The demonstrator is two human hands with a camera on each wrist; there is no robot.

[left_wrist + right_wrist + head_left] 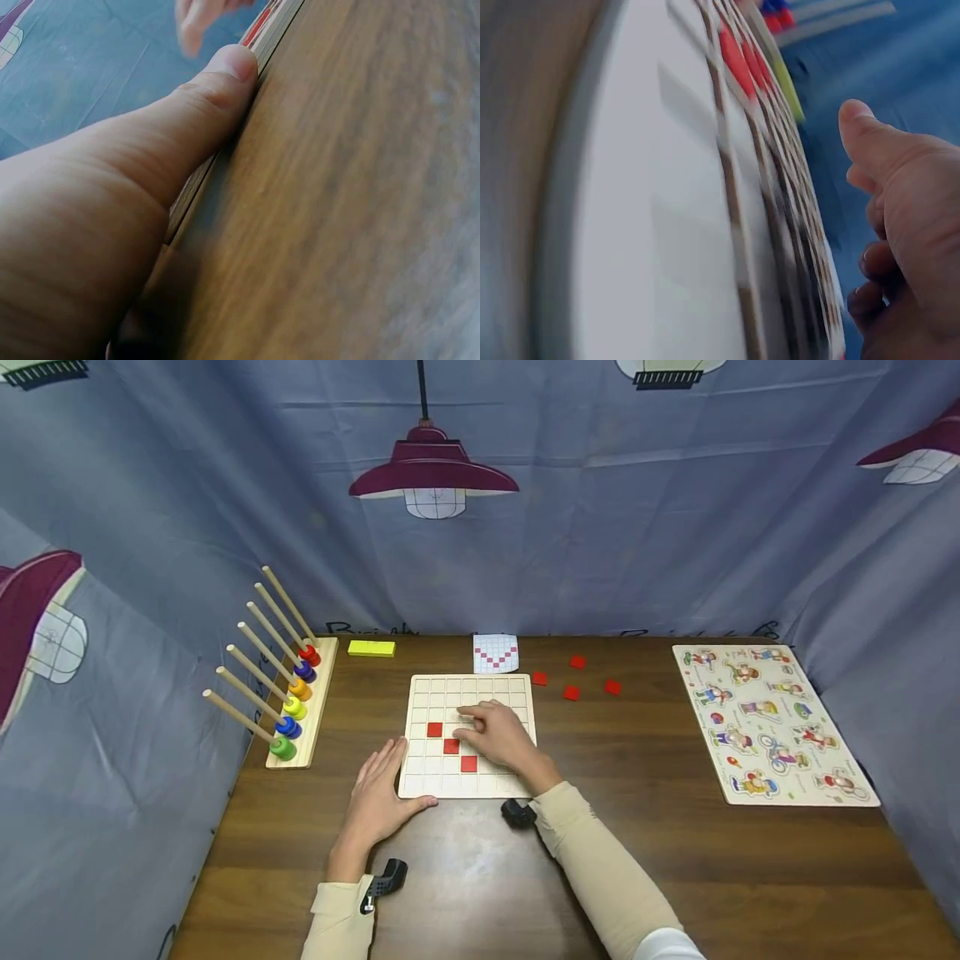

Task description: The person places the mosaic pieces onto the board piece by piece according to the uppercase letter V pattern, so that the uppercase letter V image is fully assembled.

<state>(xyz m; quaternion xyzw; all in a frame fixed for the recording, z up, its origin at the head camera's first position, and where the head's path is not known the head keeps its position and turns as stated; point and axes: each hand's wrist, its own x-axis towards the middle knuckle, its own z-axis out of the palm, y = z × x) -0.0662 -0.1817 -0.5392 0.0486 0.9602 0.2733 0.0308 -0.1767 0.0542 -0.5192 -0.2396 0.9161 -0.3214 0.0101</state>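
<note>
A white grid board (427, 785) lies on the table with three red square tiles set in a diagonal, the lowest red tile (468, 764) near the middle. My left hand (378, 797) rests at the board's lower left corner, fingers straight along the left side and thumb (232, 64) at the front edge. Over the board hovers my right hand (498, 735), its thumb and index finger spread apart with nothing between them. In the right wrist view the thumb (870, 139) stands clear of the board, the other fingers loosely bent.
Several loose red tiles (572, 693) lie right of the board. Behind it is a pattern card (495, 653) showing a V of squares. A peg stand (302, 752) with coloured rings and a yellow block (371, 648) are at left, a picture puzzle board (810, 789) at right.
</note>
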